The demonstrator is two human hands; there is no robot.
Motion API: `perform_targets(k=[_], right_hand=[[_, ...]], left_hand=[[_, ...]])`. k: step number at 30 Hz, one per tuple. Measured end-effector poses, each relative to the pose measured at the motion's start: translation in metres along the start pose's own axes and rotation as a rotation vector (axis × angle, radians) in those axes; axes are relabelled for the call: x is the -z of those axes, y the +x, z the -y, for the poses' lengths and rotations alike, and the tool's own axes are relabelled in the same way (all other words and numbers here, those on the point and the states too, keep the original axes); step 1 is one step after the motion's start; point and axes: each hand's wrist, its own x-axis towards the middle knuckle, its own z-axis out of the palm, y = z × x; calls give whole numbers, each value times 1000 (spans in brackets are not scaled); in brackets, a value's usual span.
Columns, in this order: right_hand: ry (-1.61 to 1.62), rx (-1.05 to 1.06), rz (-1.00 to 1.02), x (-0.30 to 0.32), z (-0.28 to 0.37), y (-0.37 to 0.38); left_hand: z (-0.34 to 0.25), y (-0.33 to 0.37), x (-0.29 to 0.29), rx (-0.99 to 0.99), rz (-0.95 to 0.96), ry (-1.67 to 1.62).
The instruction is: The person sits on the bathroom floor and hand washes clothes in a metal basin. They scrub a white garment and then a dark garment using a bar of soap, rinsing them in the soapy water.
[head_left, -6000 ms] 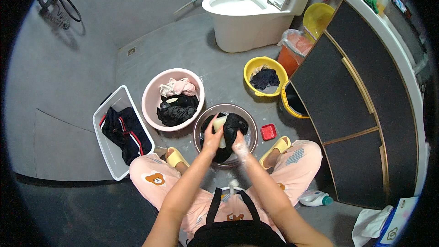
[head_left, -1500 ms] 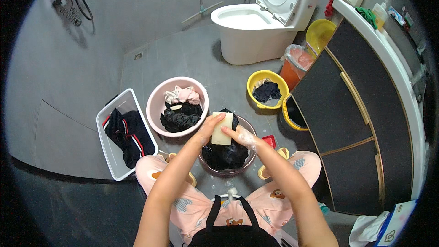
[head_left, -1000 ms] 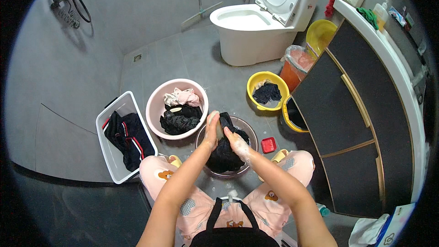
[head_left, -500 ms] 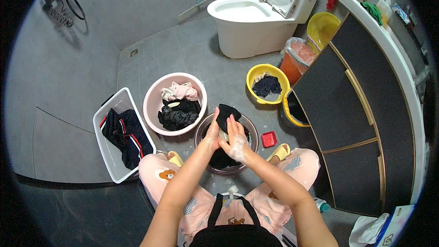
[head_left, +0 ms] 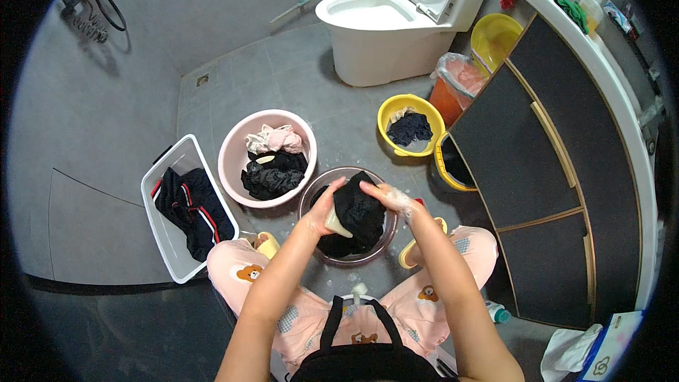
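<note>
The black cloth (head_left: 362, 206) before you looks wet and limp, its surface finely wrinkled. It is above and partly inside the round brownish basin (head_left: 391, 233), which has a smooth rim and more dark cloth in it. The soap bar (head_left: 338, 224) is cream-coloured and smooth, a long block which stands tilted against the left side of the cloth.

Your left hand (head_left: 324, 205) is half-curled and clamped on the soap bar; the lower end of the bar comes out below your palm, and your fingertips reach to the upper edge of the cloth. Your right hand (head_left: 387, 199) is partly open and grips the cloth at its upper right side; its wrist carries white foam. So your two hands are apart, with the cloth between them. The fingers behind the cloth are hidden.

Just beside, on the left, the pale pink plastic basin (head_left: 228, 185) holds crumpled black and pale pink clothes. Farther left, the white rectangular tub (head_left: 177, 258) contains a dark garment (head_left: 189, 205) with red and white stripes. Beyond your right hand, the yellow round basin (head_left: 382, 114) holds a dark blue cloth (head_left: 410, 129), bunched softly.
</note>
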Motion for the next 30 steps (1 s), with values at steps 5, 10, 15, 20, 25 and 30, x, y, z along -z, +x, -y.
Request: perform_targets(k=[5, 10, 15, 20, 25, 30], right_hand=[[-659, 44, -524, 5, 5, 3], [330, 197, -454, -30, -24, 19], [928, -53, -91, -43, -27, 14], [-13, 267, -451, -63, -34, 28], [386, 283, -291, -69, -42, 34], [984, -73, -172, -29, -9, 21]], left_hand=[[-22, -5, 44, -333, -730, 462], [-4, 22, 24, -863, -853, 835], [20, 30, 14, -874, -913, 1185], [30, 39, 32, -746, -859, 1199], [36, 38, 35, -729, -589, 1107], [35, 24, 15, -720, -362, 1316]])
